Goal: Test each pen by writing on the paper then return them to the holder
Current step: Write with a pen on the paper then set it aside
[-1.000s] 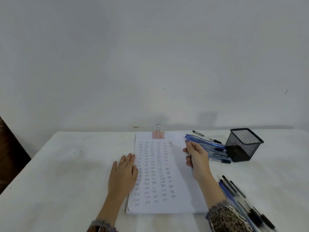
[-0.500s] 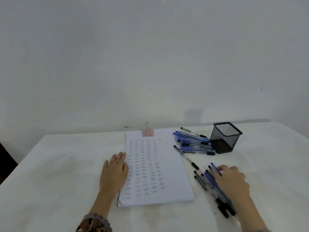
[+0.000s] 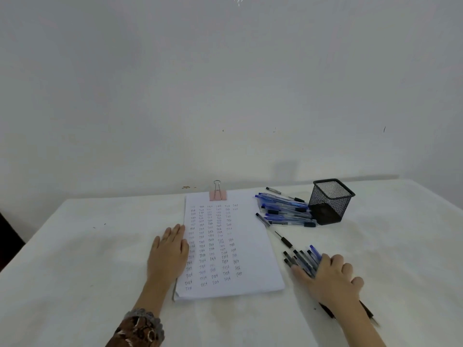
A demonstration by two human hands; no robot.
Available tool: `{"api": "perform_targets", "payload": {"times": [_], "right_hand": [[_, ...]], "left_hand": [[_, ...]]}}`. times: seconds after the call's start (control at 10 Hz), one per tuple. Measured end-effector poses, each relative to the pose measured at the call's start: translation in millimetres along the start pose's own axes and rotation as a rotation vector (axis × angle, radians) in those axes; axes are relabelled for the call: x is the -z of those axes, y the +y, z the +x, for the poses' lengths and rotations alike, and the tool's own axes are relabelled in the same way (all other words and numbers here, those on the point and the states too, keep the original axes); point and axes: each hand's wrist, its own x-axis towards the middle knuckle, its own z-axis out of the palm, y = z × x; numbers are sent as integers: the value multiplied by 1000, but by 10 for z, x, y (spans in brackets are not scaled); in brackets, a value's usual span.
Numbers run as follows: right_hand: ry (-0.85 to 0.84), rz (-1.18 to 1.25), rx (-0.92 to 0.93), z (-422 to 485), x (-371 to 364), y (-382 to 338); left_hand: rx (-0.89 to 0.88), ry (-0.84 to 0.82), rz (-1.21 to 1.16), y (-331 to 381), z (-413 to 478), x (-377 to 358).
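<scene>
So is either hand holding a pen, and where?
Cannot tell: the right hand covers the near cluster of blue and black pens, hiding any grip. The left hand lies flat on the white paper's edge.

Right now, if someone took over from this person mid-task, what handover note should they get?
Left hand: flat, fingers straight, on the left edge of the white paper stack held by a pink binder clip.
Right hand: fingers curled over the near group of blue and black pens; a pinch cannot be told.
Black mesh pen holder stands upright, apparently empty; a pile of blue pens lies beside it, one black pen apart.
Done: columns of test words on the paper.
Left: test remaining pens, put all into the holder.
</scene>
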Motion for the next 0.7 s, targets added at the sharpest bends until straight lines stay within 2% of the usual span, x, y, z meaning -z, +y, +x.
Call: {"api": "perform_targets", "payload": {"times": [0.1, 0.2, 0.3, 0.4, 0.5, 0.6, 0.7], "right_hand": [[3, 72, 34, 159, 196, -174], [27, 26, 150, 392, 284, -501], [-31, -13, 221, 622, 180, -733], [-16, -10, 224, 783, 101, -767], [135, 144, 239, 886, 166, -724], [228, 781, 333, 863, 351, -758], [22, 1600, 327, 759, 523, -916]], "left_hand": [[1, -4, 11, 1, -1, 2], [-6, -7, 9, -1, 0, 9], [-15, -9, -10, -11, -5, 9], [-18, -1, -13, -12, -8, 9], [-17, 6, -19, -9, -10, 7], [-16, 10, -8, -10, -10, 6], [-16, 13, 5, -10, -4, -1]]}}
